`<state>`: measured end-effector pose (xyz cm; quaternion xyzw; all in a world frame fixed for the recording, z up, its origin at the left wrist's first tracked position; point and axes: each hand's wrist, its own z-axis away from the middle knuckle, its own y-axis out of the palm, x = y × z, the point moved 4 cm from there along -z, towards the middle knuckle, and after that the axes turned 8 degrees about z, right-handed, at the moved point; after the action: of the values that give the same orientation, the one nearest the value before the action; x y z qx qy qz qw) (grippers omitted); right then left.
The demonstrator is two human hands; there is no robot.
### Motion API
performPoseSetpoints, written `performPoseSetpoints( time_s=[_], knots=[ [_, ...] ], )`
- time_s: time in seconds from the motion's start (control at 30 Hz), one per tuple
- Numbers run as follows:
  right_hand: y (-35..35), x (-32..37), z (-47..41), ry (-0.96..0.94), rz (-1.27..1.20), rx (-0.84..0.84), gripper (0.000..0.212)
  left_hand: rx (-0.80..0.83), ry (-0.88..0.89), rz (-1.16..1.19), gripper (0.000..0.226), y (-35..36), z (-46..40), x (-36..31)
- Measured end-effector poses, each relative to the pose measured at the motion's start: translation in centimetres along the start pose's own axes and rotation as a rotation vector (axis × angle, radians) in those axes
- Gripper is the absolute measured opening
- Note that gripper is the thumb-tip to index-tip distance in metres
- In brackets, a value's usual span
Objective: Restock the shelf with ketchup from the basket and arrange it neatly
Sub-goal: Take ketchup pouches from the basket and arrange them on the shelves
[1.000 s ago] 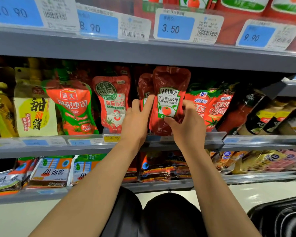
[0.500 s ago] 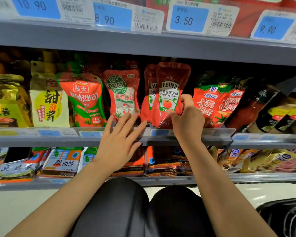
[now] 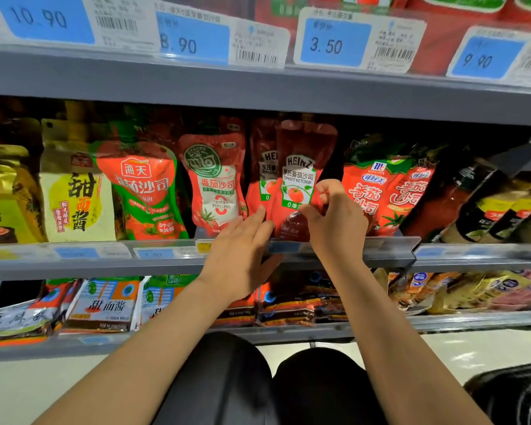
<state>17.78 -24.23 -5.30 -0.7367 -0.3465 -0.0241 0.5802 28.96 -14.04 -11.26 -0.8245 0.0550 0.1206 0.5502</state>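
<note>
A red Heinz ketchup pouch [image 3: 301,167] stands upright at the front of the middle shelf [image 3: 74,265], with a second Heinz pouch [image 3: 262,167] just behind it to the left. My right hand [image 3: 334,222] pinches the front pouch's lower right part, thumb and fingers curled on it. My left hand [image 3: 242,250] reaches up with straight fingers, fingertips touching the base of the pouches at the shelf lip. The black basket [image 3: 512,397] shows at the bottom right corner.
Other red ketchup pouches [image 3: 141,191] [image 3: 215,185] stand left of the Heinz row, and McCormick pouches [image 3: 383,191] to the right. Dark bottles [image 3: 472,204] lean at far right. Price tags line the upper shelf [image 3: 258,84]. Flat sauce packs [image 3: 105,305] fill the lower shelf.
My left hand dropped away from the pouch, then rose back so its fingertips touch the pouches' base. My right hand kept its hold and the pouch sits lower on the shelf.
</note>
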Motion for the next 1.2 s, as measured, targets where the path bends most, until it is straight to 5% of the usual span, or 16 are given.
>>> performPoseSetpoints(
  time_s=[0.3,0.53,1.2],
  knots=[
    [0.6,0.1,0.7,-0.069,-0.114,-0.103,0.026,-0.176,0.057,0.043,0.045,-1.2,1.5,-0.1],
    [1.5,-0.1,0.6,-0.016,0.024,0.084,0.023,-0.022,0.049,-0.152,0.062,-0.6,3.7,2.1],
    [2.0,-1.2,2.4,0.018,-0.068,0.038,0.041,0.076,0.112,-0.215,0.107,0.1,3.5,2.9]
  ],
)
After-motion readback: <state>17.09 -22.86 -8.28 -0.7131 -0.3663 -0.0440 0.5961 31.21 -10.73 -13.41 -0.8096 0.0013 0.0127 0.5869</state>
